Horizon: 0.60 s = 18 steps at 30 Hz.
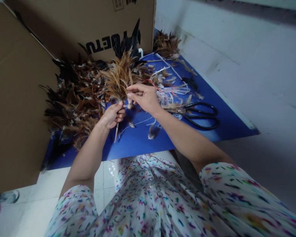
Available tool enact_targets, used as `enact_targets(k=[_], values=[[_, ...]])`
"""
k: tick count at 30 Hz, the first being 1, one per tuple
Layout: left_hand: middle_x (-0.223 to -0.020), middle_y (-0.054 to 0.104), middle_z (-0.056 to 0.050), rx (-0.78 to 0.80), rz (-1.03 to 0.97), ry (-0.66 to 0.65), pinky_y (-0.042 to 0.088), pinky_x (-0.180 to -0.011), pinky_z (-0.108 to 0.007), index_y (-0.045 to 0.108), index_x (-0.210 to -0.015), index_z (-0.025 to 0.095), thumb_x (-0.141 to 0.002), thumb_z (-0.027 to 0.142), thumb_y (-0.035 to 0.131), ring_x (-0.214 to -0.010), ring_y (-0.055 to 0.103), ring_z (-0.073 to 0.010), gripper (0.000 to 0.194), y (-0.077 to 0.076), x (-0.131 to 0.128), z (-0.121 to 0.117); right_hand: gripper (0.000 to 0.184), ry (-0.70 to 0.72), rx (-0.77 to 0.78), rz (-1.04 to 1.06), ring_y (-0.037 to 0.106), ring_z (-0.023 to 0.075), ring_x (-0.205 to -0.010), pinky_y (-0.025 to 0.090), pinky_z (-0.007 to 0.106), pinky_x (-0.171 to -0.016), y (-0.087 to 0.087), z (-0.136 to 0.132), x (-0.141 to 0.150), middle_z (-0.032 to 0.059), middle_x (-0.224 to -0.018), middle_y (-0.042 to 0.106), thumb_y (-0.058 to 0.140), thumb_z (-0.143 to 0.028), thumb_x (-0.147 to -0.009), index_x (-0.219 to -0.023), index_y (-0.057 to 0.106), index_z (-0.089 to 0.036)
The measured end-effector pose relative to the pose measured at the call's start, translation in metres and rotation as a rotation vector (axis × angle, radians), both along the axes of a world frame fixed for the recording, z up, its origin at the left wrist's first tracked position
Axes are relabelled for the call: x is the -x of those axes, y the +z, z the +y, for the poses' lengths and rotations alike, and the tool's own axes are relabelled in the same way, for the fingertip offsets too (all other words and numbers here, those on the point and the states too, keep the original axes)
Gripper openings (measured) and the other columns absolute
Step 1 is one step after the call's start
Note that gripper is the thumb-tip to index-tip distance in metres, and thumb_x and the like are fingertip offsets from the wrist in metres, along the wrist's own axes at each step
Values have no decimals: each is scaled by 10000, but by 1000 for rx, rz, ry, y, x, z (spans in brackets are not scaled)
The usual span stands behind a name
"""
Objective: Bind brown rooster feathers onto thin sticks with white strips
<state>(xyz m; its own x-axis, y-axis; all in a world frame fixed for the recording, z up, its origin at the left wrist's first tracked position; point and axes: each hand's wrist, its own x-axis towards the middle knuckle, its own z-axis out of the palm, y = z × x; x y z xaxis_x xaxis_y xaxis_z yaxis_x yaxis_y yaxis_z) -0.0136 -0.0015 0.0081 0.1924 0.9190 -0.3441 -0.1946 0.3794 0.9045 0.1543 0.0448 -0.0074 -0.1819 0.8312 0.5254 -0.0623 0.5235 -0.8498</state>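
While the left hand (114,116) is clamped around the stick (116,132) below the feather bundle (118,78), over the blue table (88,158), the right hand (148,98) pinches 1 feather (130,102) alongside; I'd hold the stick snug and line up quill bases.

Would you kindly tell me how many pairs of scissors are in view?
1: black-handled scissors on the blue table, right of the right hand. More could be hidden under the feathers.

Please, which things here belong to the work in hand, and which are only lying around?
Seem to belong:
stick with feather bunch, in the left hand
feather, apparently pinched by the right hand

Lying around just now:
feather pile
loose white strings
scissors, untouched
box, behind the pile
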Motion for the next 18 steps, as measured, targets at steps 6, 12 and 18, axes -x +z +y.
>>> enact_targets(k=[6,12,18], values=[[-555,288,92,-7,-12,-19,127,-335,-93,461,-759,168,-912,287,602,-367,230,-13,239,-1,-3,-1,426,83,95,58,625,113,-639,550,239,-584,-8,-6,10,-38,-771,638,740,-382,-785,-1146,578,-223],[-566,317,74,34,-49,-37,126,-330,-91,493,-765,149,-951,289,520,-370,229,-10,235,1,-7,-3,436,16,132,65,626,129,-680,547,256,-601,-7,-11,13,-41,-793,624,730,-365,-795,-1147,507,-238],[-568,357,55,99,-74,-15,134,-332,-91,490,-769,158,-965,334,513,-369,252,-16,264,5,-12,-6,402,-32,113,19,621,150,-762,538,273,-647,-11,-10,15,-29,-799,612,715,-341,-801,-1133,513,-238]])
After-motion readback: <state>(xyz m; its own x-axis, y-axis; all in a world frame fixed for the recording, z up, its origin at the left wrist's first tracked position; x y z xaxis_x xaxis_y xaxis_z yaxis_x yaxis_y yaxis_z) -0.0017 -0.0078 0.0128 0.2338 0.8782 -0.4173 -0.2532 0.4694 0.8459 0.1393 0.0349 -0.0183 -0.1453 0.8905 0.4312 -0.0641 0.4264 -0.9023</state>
